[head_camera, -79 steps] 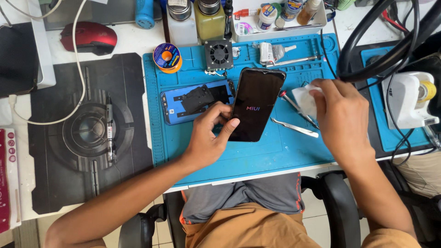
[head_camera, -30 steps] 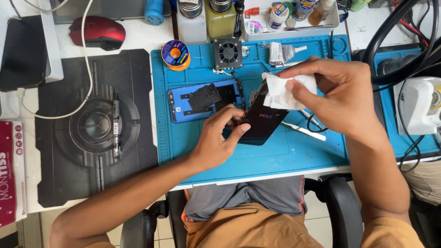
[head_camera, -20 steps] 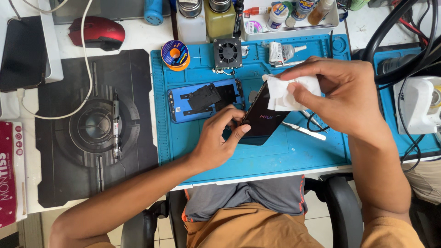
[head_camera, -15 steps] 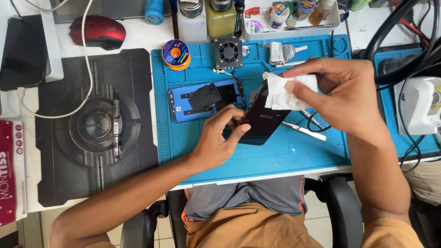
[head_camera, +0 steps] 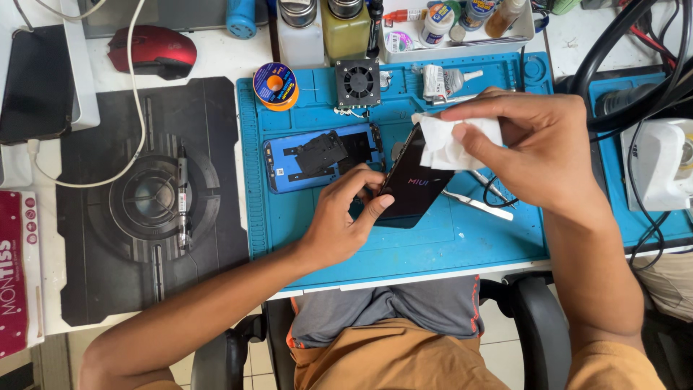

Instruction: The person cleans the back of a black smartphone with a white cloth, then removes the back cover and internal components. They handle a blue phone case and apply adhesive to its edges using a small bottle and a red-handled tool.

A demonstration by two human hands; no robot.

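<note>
My left hand (head_camera: 346,217) grips the lower edge of a black phone screen (head_camera: 413,189), lit with a small logo, tilted above the blue work mat (head_camera: 433,253). A crumpled white wipe (head_camera: 447,141) is pinched in my right hand (head_camera: 534,152) and pressed on the screen's upper end. A blue phone body (head_camera: 317,155) with its inside exposed lies on the mat just left of the screen. Metal tweezers (head_camera: 480,206) lie on the mat under my right hand.
A solder spool (head_camera: 275,84), a small fan (head_camera: 358,82), a glue tube (head_camera: 440,78) and bottles line the mat's far edge. At the left are a black mat (head_camera: 144,217) with a pen tool (head_camera: 183,195) and a red mouse (head_camera: 153,50). Cables and a white device (head_camera: 660,170) stand right.
My right hand picked the white wipe off the mat and brought it onto the top of the screen. My left hand lifted and tilted the screen and keeps holding it.
</note>
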